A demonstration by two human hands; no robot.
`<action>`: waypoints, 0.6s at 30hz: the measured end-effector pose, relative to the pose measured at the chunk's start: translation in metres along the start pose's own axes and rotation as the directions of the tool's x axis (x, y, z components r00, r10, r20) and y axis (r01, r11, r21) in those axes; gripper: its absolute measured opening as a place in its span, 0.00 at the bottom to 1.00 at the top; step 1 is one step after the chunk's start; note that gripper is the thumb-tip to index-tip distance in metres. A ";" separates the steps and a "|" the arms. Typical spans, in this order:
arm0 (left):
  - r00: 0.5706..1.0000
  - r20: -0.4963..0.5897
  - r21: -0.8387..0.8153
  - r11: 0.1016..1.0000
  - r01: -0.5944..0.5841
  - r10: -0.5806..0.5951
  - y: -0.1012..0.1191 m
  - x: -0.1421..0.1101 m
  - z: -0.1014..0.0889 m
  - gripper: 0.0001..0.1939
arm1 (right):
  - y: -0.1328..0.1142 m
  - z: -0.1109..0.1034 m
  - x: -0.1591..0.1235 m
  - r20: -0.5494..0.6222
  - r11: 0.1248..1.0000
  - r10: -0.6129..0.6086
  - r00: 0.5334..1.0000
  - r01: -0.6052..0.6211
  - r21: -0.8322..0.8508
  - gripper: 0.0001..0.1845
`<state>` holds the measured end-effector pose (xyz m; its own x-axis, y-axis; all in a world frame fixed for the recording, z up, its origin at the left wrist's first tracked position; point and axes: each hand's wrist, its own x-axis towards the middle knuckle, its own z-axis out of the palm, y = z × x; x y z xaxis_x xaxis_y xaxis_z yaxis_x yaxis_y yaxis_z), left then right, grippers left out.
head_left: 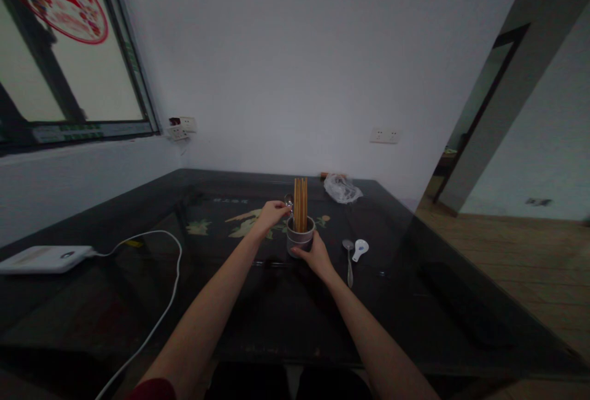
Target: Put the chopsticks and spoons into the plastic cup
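A grey cylindrical holder [298,241] stands upright on the dark table, with a bundle of wooden chopsticks [301,204] rising out of it. My right hand [316,254] is wrapped around the holder's lower right side. At the holder's left rim, my left hand [273,212] pinches a shiny metal spoon [289,200], its bowl up beside the chopsticks; the lower end of its handle is hard to make out. To the right of my right hand lie another metal spoon [349,258] and a short white spoon [360,249] with a small blue mark.
The dark glossy table [249,320] meets the wall at the back. A crumpled clear plastic bag [342,189] lies near its far edge. On the left, a white power bank [50,259] has a white cable [179,265] looping toward the front edge.
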<state>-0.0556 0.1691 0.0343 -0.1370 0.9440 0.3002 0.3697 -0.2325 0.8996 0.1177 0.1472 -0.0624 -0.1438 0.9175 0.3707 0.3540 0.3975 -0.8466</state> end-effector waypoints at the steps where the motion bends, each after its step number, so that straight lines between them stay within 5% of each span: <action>1: 1.000 0.004 0.006 1.000 0.003 -0.003 0.000 -0.001 0.000 0.14 | 0.000 0.000 0.000 -0.002 1.000 0.000 1.000 0.000 -0.005 0.38; 18: 0.991 0.135 0.203 0.978 -0.043 0.016 -0.004 0.002 -0.009 0.17 | 0.000 -0.002 0.000 0.022 1.000 0.004 1.000 -0.004 -0.014 0.39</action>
<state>-0.0651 0.1696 0.0343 -0.0062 0.9631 0.2691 0.5544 -0.2207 0.8025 0.1194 0.1473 -0.0622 -0.1628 0.9190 0.3590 0.3678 0.3941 -0.8423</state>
